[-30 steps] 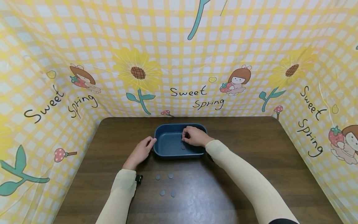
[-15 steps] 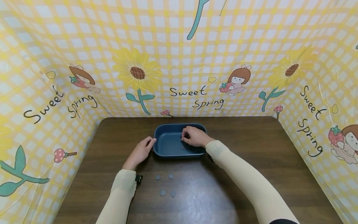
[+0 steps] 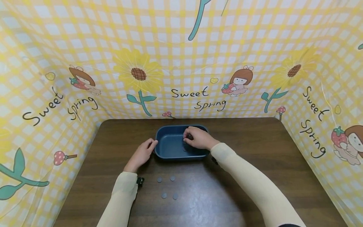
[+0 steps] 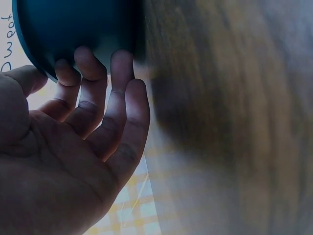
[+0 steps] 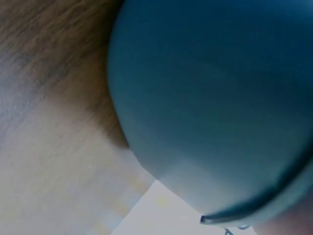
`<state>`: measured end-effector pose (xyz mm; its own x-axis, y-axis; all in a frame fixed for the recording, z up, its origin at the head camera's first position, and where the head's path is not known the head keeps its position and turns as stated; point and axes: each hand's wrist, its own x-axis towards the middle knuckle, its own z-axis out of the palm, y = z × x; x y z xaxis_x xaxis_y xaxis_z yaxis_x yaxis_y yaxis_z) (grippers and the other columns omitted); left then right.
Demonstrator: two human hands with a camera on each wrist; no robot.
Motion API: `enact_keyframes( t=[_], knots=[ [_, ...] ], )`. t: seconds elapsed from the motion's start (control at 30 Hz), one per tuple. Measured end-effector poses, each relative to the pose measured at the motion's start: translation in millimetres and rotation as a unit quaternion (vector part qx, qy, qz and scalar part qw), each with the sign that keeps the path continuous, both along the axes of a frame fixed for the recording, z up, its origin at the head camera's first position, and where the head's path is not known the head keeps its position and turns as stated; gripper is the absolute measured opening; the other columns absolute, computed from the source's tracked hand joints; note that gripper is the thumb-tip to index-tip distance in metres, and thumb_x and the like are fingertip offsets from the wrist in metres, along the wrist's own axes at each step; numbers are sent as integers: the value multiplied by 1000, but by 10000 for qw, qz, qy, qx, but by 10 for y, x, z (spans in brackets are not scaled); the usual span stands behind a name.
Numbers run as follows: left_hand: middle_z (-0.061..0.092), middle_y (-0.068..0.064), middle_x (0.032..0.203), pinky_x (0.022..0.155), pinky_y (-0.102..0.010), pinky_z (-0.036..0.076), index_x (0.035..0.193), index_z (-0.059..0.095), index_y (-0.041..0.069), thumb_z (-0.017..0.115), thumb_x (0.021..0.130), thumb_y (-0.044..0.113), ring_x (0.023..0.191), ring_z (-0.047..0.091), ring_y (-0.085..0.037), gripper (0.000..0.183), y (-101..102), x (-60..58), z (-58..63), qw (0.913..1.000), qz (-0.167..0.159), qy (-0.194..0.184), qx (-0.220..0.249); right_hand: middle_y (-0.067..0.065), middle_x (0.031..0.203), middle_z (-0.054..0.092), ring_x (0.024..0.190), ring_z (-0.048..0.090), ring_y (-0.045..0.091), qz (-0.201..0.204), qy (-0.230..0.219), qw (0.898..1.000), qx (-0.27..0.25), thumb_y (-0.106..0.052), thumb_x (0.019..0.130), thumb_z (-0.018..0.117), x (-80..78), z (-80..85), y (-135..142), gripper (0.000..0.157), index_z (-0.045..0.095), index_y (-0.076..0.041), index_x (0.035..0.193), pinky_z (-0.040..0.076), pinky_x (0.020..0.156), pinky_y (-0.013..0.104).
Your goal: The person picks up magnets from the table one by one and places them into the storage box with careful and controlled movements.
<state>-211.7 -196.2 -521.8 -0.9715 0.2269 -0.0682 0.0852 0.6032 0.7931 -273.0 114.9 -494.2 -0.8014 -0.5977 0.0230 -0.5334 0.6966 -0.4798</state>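
In the head view my left hand (image 3: 141, 154) holds the left end of a dark blue oblong plastic tub (image 3: 165, 157). The left wrist view has the thumb (image 4: 35, 81) at the rim of the tub (image 4: 78, 24) and bent fingers (image 4: 134, 107) against its outside. My right hand (image 3: 198, 138) reaches into the tub's right half, fingers curled and thumb near the forefinger. Just below those fingertips a grey coin-like disc (image 3: 184, 150) shows on the tub floor. Whether the fingertips pinch another disc cannot be seen. Mostly the tub's outer wall (image 5: 195, 112) fills the right wrist view.
Several grey discs (image 3: 172, 178) lie on the brown wooden table (image 3: 241, 132) in front of the tub, between my forearms. A yellow checked cloth (image 3: 181, 56) hangs behind the table and along both sides.
My right wrist has shifted slightly outward to the right, while its fingers stay low inside the tub. My left hand keeps its place on the tub's end.
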Motion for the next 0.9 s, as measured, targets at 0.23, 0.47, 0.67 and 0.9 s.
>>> enact_keyframes(
  t=[0.23, 0.47, 0.67, 0.9],
  knots=[
    [49, -6, 84, 76, -40, 40, 100, 54, 11, 41, 116, 51, 76, 49, -24, 45, -8, 3, 1, 10000, -26, -44, -29, -2, 112, 66, 96, 62, 14, 112, 165, 9998, 27, -27, 107, 71, 138, 86, 55, 11, 69, -18, 113, 54, 88, 35],
    [49, -7, 83, 75, -40, 40, 102, 56, 9, 41, 116, 52, 75, 49, -24, 47, -21, -2, 6, 10000, -45, -75, -7, 3, 116, 67, 104, 67, 24, 259, 137, 9993, -240, -26, 107, 71, 284, 194, 116, 15, 71, -15, 117, 56, 92, 38],
    [48, -7, 83, 75, -40, 40, 100, 54, 10, 41, 116, 51, 75, 48, -24, 46, -12, -14, 1, 10000, -32, -79, -19, 2, 117, 66, 106, 67, 24, 396, 251, 9982, -381, -25, 108, 70, 411, 271, 175, 20, 73, -10, 121, 55, 94, 39],
    [49, -7, 84, 76, -40, 40, 102, 56, 9, 41, 117, 48, 76, 49, -24, 44, -4, -23, -9, 10000, -35, -38, -71, 0, 117, 66, 106, 66, 24, 466, 369, 9974, -409, -25, 107, 71, 585, 329, 256, 17, 73, -15, 121, 55, 92, 39]
  ],
)
